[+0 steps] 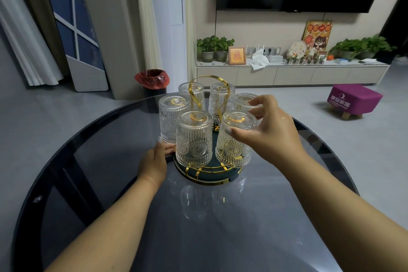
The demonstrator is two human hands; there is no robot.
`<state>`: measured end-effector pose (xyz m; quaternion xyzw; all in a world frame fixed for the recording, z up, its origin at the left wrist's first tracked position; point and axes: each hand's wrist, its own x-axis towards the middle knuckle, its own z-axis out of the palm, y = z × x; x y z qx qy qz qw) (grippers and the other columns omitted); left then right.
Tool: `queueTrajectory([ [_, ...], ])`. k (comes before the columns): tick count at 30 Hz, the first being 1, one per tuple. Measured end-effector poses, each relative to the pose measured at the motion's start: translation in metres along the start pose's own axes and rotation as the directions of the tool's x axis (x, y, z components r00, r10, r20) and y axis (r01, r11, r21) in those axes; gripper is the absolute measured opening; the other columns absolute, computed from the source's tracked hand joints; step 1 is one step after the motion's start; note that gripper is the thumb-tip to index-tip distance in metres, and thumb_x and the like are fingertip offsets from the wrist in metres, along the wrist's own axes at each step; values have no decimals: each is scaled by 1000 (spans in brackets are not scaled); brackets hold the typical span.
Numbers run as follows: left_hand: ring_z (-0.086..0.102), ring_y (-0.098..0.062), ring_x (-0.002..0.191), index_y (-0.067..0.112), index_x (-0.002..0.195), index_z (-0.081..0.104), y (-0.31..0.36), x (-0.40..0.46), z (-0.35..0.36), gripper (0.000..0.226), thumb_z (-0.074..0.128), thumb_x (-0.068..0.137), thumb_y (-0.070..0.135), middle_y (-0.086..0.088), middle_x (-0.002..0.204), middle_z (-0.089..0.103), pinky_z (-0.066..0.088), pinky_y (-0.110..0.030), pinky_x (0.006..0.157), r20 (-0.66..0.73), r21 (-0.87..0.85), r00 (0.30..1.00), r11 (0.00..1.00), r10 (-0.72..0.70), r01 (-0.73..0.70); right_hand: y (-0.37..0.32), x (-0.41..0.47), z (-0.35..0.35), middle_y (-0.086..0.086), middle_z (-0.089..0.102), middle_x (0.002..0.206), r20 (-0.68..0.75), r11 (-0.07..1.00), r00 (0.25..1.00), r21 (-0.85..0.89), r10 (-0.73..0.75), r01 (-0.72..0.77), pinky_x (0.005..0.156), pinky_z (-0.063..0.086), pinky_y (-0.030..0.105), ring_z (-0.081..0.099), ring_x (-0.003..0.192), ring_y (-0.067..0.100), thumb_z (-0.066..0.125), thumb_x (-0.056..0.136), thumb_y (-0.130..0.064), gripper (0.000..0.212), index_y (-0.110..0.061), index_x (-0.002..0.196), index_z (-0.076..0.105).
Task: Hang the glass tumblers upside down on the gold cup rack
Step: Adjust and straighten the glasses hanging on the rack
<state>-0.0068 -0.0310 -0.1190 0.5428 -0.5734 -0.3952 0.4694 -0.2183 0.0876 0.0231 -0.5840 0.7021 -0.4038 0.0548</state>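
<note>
Foreground: a round smoked-glass table [88,183], with both forearms reaching in from the near edge. The left hand [154,161] rests against the left rim of the gold cup rack [207,174], thumb and fingers touching its dark round base; whether they curl round the rim cannot be told. The right hand [267,126] grasps the near-right tumbler [234,139] by its upturned base, thumb in front and fingers behind, the glass tilted slightly on its peg. The near-left tumbler [194,139] stands inverted beside it. Four more embossed tumblers [172,117] hang inverted around the looped gold handle [207,88]. Beyond the table: a bin with a red liner [152,79], a purple footstool [355,99] and a low media cabinet [287,73] bearing potted plants [214,46].
</note>
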Motion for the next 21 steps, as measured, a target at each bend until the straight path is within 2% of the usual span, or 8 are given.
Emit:
queueTrajectory([
  [3,58,-20,102,41,75,58,-1,0,-1,46,19,99,51,4,94,65,39,-40,97,-7,-5,1000,1000,-3,3,0,0,0,-5,59,106,-8,1000,1000,0,1,-1,97,44,50,58,105,19,79,61,-57,75,-22,118,46],
  [6,58,-20,102,41,76,58,1,-1,-1,46,18,98,52,4,95,65,40,-40,96,3,-2,1000,1000,0,0,0,-1,0,-1,63,115,-21,1000,1000,-8,-2,2,100,41,49,48,100,12,79,63,-56,74,-21,120,47],
  [10,60,-22,104,41,73,59,3,-1,-1,46,19,84,62,3,92,67,41,-43,100,-14,-30,1000,1000,-9,9,0,-3,1,-1,62,118,-22,1000,1000,-21,5,-6,101,38,45,36,97,7,78,64,-55,74,-21,122,47],
  [12,60,-23,105,41,73,59,4,-1,-1,46,19,84,62,3,91,67,42,-43,100,-16,-28,1000,1000,-10,10,-1,-4,1,0,62,119,-23,1000,1000,-25,7,-8,102,38,45,42,102,10,77,64,-56,74,-21,123,46],
  [15,59,-22,104,41,74,58,7,-4,-1,45,21,97,54,3,93,66,41,-41,98,-12,-10,1000,1000,-3,3,-1,-5,1,0,62,120,-10,1000,1000,-17,16,-16,102,39,47,50,115,19,76,64,-57,74,-22,122,46],
  [17,58,-21,104,41,75,58,5,-3,-1,46,20,100,49,1,96,67,41,-42,99,-15,6,1000,1000,-7,7,1,-5,1,-1,62,119,-7,1000,1000,-8,12,-12,101,41,48,52,117,20,75,63,-59,73,-24,120,46],
  [21,59,-23,107,44,76,58,5,-2,-2,46,18,96,55,5,94,66,41,-45,101,-10,13,1000,1000,-9,9,3,-9,-2,-7,61,115,-27,1000,1000,15,2,-1,100,42,49,54,116,17,72,64,-61,68,-26,117,47],
])
